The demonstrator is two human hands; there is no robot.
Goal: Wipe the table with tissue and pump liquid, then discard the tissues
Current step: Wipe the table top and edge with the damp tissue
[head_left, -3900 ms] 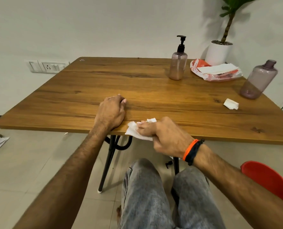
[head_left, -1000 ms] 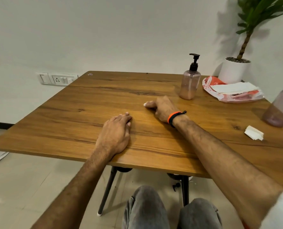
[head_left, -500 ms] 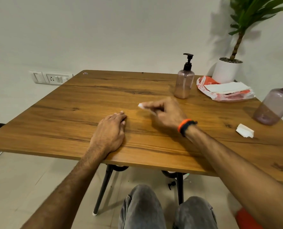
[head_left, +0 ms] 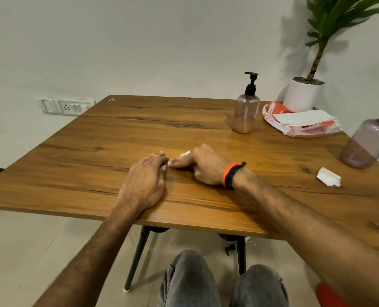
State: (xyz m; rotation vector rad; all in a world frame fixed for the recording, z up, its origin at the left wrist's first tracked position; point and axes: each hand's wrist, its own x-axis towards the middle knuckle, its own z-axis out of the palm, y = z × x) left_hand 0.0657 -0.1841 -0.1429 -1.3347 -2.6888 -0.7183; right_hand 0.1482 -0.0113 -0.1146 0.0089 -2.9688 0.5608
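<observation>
Wood-grain desk [head_left: 117, 134], bare over most of its top; both hands down near the front middle. Left hand [head_left: 144, 182] lies flat, palm down, fingers together and extended, holding nothing; my guess is it braces the body while the other works. Right hand [head_left: 204, 167] is curled into a loose fist with knuckles on the wood, closed around a tissue [head_left: 185, 154], of which only a small white corner pokes out by the thumb; fingertips of the two hands nearly meet. The tissue looks balled tight inside the grip, probably so pressure goes straight down through it while wiping; how damp or soiled it is cannot be told. An orange and black band [head_left: 229, 175] sits on the right wrist. Pump bottle [head_left: 246, 111] stands upright toward the far right, well apart from the hands, black nozzle on top, pinkish liquid low in it; placed within a forward reach of the right arm. Just beside it to the right, a pack [head_left: 301, 122] of flat white tissues in red-and-clear wrapping, open on top, likely the supply. A second tissue [head_left: 328, 177], folded small, lies alone near the right edge, seemingly set aside for discarding. A capped purple bottle [head_left: 370, 142] stands behind it. White plant pot [head_left: 303, 94] at the far corner. Wiping appears under way, discarding not yet done
</observation>
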